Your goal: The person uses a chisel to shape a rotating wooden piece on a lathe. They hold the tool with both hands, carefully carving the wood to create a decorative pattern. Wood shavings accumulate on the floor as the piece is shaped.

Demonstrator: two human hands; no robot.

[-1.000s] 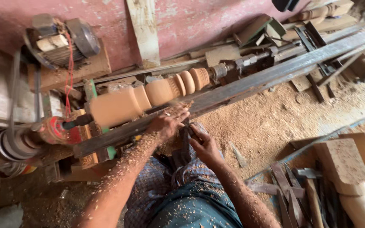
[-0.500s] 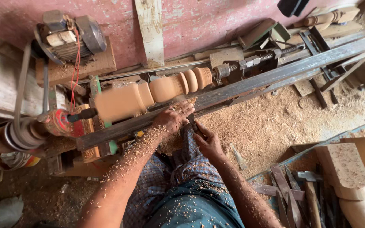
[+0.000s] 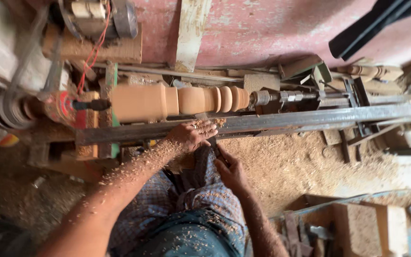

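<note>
- Two bare hands work close together at a wood lathe: the left hand [image 3: 192, 135], dusted with shavings, rests curled on the long grey steel rail [image 3: 310, 119], its fingers pressing down on a dark tool shaft that is mostly hidden beneath them.
- Just behind those fingers, the right hand [image 3: 231, 169] is wrapped shut around the dark handle end of the turning tool [image 3: 215, 151] — the blade tip itself cannot be made out.
- Directly beyond the left fingertips sits the pale turned wooden spindle with rounded beads [image 3: 177, 101], held between the red-marked drive head [image 3: 65, 107] on the left and the metal tail centre [image 3: 262, 98] on the right.
- Risk, as I judge it: fingertips sit very near the spinning wood — a catch could kick the tool or pull skin in; loose cloth on the lap could snag.
- No packages, labels or signs show near the hands; only a pink-red wall [image 3: 262, 33] beyond.
</note>
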